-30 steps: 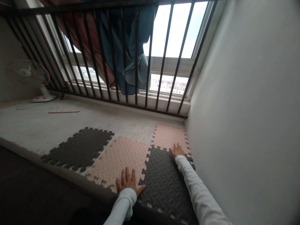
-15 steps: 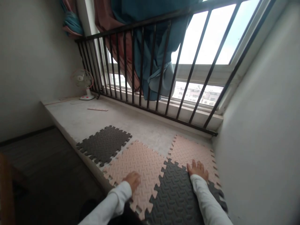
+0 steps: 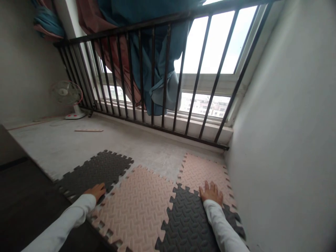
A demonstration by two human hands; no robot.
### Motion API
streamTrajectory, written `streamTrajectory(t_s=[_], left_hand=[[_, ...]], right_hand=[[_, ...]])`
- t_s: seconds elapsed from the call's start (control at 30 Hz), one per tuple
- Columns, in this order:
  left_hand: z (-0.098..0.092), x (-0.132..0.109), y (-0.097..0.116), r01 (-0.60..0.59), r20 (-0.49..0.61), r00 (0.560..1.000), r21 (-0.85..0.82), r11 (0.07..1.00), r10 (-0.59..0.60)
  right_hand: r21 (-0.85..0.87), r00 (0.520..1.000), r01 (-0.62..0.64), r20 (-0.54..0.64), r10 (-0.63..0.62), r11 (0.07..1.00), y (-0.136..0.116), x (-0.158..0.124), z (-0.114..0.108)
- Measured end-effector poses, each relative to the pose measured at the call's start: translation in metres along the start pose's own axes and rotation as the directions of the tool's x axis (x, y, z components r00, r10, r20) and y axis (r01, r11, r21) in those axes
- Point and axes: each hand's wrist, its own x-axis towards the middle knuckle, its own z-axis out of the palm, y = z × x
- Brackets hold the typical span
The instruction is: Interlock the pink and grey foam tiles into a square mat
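Observation:
My right hand (image 3: 211,193) rests flat with fingers spread, over the seam between the far pink foam mat tile (image 3: 203,169) and the near dark grey foam mat tile (image 3: 187,220). At the left, my left hand (image 3: 96,191) lies over the near edge of another dark grey foam tile (image 3: 98,169), its fingers stretched out. Beside that hand is a second pink foam tile (image 3: 143,203), whose right edge meets the near grey tile. A narrow gap shows between this pink tile and the left grey one.
A black metal railing (image 3: 152,80) runs along the window, with a blue and pink curtain (image 3: 141,52) behind it. A small fan (image 3: 75,113) and a thin strip (image 3: 88,131) stand and lie on the ledge (image 3: 115,138). The white wall (image 3: 283,140) closes the right side.
My left hand has moved left, from the near pink tile to the left grey tile. My right hand stays on the seam. The view has shifted to the right.

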Motion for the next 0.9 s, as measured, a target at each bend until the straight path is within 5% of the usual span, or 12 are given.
streamTrajectory(t_s=[0.07, 0.17, 0.3, 0.43, 0.53, 0.73, 0.9], left_hand=[[-0.01, 0.011, 0.001, 0.005, -0.035, 0.999, 0.048, 0.999, -0.003], [-0.035, 0.034, 0.021, -0.058, -0.27, 0.961, 0.015, 0.998, 0.06], [-0.068, 0.066, 0.103, -0.209, -0.441, 0.886, -0.108, 0.972, 0.142], [-0.071, 0.084, 0.212, -0.332, -0.339, 0.906, -0.19, 0.924, 0.255], [-0.055, 0.091, 0.265, -0.359, -0.182, 0.929, -0.235, 0.904, 0.321], [-0.043, 0.104, 0.297, -0.378, -0.194, 0.92, -0.208, 0.902, 0.341], [-0.047, 0.103, 0.317, -0.553, -0.111, 0.833, -0.143, 0.821, 0.542]], right_hand=[[-0.003, 1.0, -0.01, -0.011, 0.01, 1.0, -0.001, 0.0, 0.002], [-0.001, 0.999, -0.011, -0.035, 0.011, 1.0, -0.001, 0.0, 0.004], [0.03, 0.999, 0.011, -0.051, -0.009, 1.0, 0.0, -0.001, 0.004], [0.041, 0.999, -0.001, -0.041, 0.003, 0.999, 0.001, -0.001, 0.004], [0.06, 0.999, 0.0, -0.039, 0.002, 0.998, 0.001, -0.002, 0.002], [0.098, 0.999, 0.008, -0.036, -0.005, 0.995, 0.001, -0.006, -0.003], [0.102, 0.999, 0.003, -0.035, 0.001, 0.995, 0.002, -0.006, -0.003]])
